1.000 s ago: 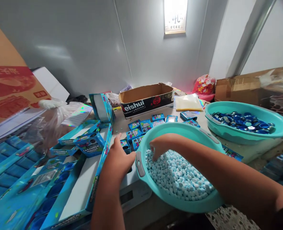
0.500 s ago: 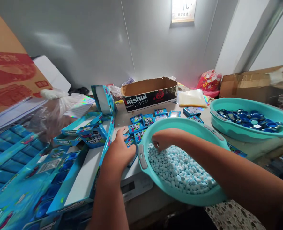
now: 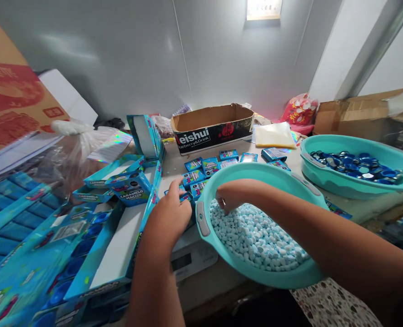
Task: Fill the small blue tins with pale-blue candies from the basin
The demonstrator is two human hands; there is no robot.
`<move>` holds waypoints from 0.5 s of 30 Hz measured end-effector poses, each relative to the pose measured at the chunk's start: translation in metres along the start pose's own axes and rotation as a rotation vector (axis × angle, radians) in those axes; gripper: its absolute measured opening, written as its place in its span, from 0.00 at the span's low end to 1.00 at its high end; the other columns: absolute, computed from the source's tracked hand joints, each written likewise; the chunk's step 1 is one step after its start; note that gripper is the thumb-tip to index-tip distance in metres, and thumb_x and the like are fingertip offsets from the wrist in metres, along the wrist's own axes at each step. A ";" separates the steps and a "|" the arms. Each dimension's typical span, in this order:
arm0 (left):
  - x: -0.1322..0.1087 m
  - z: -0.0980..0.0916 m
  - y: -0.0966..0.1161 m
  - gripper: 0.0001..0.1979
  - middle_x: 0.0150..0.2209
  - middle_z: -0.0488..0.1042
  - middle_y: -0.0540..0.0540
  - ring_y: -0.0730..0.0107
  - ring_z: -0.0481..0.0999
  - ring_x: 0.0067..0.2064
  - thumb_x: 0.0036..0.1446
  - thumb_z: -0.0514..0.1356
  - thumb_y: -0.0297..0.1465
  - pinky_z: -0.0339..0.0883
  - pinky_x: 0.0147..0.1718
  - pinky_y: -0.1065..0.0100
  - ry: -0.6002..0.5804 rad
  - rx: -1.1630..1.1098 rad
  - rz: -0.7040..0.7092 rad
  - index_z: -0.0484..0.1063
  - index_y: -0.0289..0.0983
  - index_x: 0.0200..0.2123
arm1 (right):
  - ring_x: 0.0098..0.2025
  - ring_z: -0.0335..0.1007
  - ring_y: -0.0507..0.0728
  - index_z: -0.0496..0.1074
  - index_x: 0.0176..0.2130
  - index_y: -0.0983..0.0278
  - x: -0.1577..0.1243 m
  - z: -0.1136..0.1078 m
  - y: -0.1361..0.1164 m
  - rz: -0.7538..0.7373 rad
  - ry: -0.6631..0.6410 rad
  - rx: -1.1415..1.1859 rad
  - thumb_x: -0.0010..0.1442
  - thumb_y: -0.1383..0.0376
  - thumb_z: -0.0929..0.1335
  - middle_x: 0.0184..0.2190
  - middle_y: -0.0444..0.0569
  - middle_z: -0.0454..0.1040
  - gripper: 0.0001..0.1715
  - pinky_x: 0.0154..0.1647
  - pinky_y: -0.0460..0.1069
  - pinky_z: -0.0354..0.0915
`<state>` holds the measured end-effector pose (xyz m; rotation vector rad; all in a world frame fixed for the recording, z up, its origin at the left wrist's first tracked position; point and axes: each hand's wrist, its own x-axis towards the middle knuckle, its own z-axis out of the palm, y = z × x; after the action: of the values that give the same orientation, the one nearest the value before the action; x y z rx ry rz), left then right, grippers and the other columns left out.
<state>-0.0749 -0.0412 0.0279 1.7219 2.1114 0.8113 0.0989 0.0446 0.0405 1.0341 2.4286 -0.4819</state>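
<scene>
My right hand (image 3: 229,196) reaches into a turquoise basin (image 3: 256,279). Its fingers curl down into the pale blue and white candies (image 3: 266,238), which hide the fingertips. At the basin's left side, my left hand (image 3: 172,210) has its thumb and fingers around a small blue candy tin (image 3: 185,196), mostly covered by the hand. Just beyond, several small printed candy tins (image 3: 210,166) lie close together on the table. A white digital scale (image 3: 196,261) sits below my left hand, partly under the basin's rim.
To the right stands a second turquoise basin (image 3: 351,188) of shiny blue and silver lids. An open carton (image 3: 215,136) is at the back. On the left are blue display boxes (image 3: 119,250), stacked blue packs (image 3: 10,213) and a plastic bag (image 3: 85,150).
My left hand has closed its thumb and fingers on the small candy tin, turning it slightly. My right hand stays among the candies. The view has tilted down slightly.
</scene>
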 end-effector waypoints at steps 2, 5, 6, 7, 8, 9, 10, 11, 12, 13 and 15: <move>0.000 -0.001 0.001 0.33 0.52 0.75 0.44 0.54 0.76 0.52 0.55 0.53 0.25 0.69 0.50 0.54 0.072 -0.113 0.015 0.58 0.44 0.65 | 0.34 0.69 0.56 0.79 0.44 0.65 0.003 0.002 0.001 -0.011 -0.002 0.008 0.49 0.64 0.75 0.36 0.49 0.77 0.20 0.31 0.47 0.59; -0.001 -0.003 0.004 0.28 0.49 0.76 0.48 0.63 0.76 0.51 0.57 0.53 0.24 0.70 0.47 0.62 0.296 -0.249 0.117 0.62 0.45 0.61 | 0.35 0.70 0.57 0.79 0.44 0.66 0.008 0.005 0.004 -0.018 -0.004 0.023 0.49 0.62 0.76 0.34 0.50 0.76 0.21 0.33 0.48 0.60; -0.002 -0.004 0.006 0.25 0.48 0.77 0.49 0.65 0.76 0.50 0.57 0.53 0.24 0.70 0.47 0.64 0.374 -0.264 0.169 0.64 0.43 0.59 | 0.35 0.70 0.58 0.79 0.44 0.66 0.009 0.005 0.004 -0.017 -0.006 0.030 0.49 0.62 0.76 0.34 0.50 0.76 0.21 0.34 0.48 0.60; -0.004 -0.005 0.007 0.23 0.46 0.77 0.49 0.68 0.76 0.49 0.58 0.53 0.23 0.70 0.47 0.66 0.443 -0.266 0.220 0.65 0.42 0.57 | 0.35 0.70 0.58 0.79 0.43 0.66 0.009 0.005 0.005 -0.015 -0.010 0.039 0.49 0.62 0.75 0.34 0.50 0.76 0.21 0.34 0.49 0.61; -0.005 -0.006 0.009 0.21 0.45 0.77 0.49 0.69 0.76 0.48 0.59 0.54 0.23 0.69 0.47 0.67 0.500 -0.256 0.264 0.67 0.41 0.55 | 0.35 0.71 0.58 0.79 0.43 0.67 0.009 0.005 0.005 -0.013 -0.018 0.053 0.49 0.62 0.75 0.34 0.51 0.76 0.20 0.34 0.49 0.62; -0.007 -0.007 0.010 0.20 0.44 0.77 0.49 0.70 0.76 0.46 0.59 0.54 0.23 0.69 0.48 0.68 0.550 -0.241 0.297 0.67 0.40 0.54 | 0.34 0.71 0.58 0.79 0.43 0.67 0.008 0.005 0.005 -0.010 -0.033 0.071 0.50 0.62 0.74 0.33 0.51 0.76 0.19 0.34 0.49 0.63; -0.008 -0.008 0.012 0.18 0.43 0.77 0.49 0.70 0.77 0.45 0.60 0.55 0.23 0.69 0.48 0.68 0.592 -0.229 0.320 0.68 0.39 0.53 | 0.32 0.72 0.57 0.78 0.43 0.67 0.007 0.005 0.005 -0.006 -0.055 0.092 0.51 0.63 0.74 0.31 0.50 0.76 0.18 0.34 0.49 0.63; -0.010 -0.008 0.013 0.17 0.42 0.77 0.49 0.70 0.77 0.45 0.60 0.55 0.23 0.69 0.48 0.67 0.631 -0.227 0.332 0.68 0.38 0.53 | 0.30 0.72 0.56 0.78 0.42 0.68 0.006 0.004 0.004 -0.001 -0.080 0.114 0.52 0.64 0.73 0.29 0.49 0.76 0.17 0.33 0.49 0.64; -0.011 -0.009 0.014 0.17 0.41 0.77 0.48 0.70 0.77 0.44 0.60 0.56 0.23 0.69 0.48 0.67 0.665 -0.234 0.338 0.69 0.37 0.52 | 0.28 0.72 0.55 0.78 0.42 0.69 0.004 0.004 0.003 0.006 -0.104 0.133 0.53 0.65 0.72 0.27 0.49 0.75 0.16 0.33 0.49 0.65; -0.012 -0.009 0.015 0.16 0.40 0.77 0.48 0.69 0.77 0.43 0.60 0.56 0.23 0.70 0.48 0.66 0.693 -0.248 0.341 0.69 0.37 0.51 | 0.27 0.72 0.55 0.77 0.42 0.69 0.002 0.003 0.003 0.015 -0.124 0.149 0.53 0.67 0.71 0.26 0.48 0.75 0.15 0.32 0.48 0.66; -0.014 -0.010 0.017 0.14 0.39 0.77 0.47 0.68 0.78 0.42 0.60 0.57 0.24 0.71 0.47 0.64 0.729 -0.273 0.343 0.70 0.36 0.50 | 0.26 0.72 0.55 0.77 0.42 0.71 -0.001 0.001 0.001 0.035 -0.150 0.170 0.52 0.69 0.70 0.25 0.49 0.74 0.16 0.32 0.49 0.67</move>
<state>-0.0632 -0.0553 0.0443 1.8302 1.9527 1.9738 0.1005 0.0438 0.0400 1.0668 2.2644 -0.7370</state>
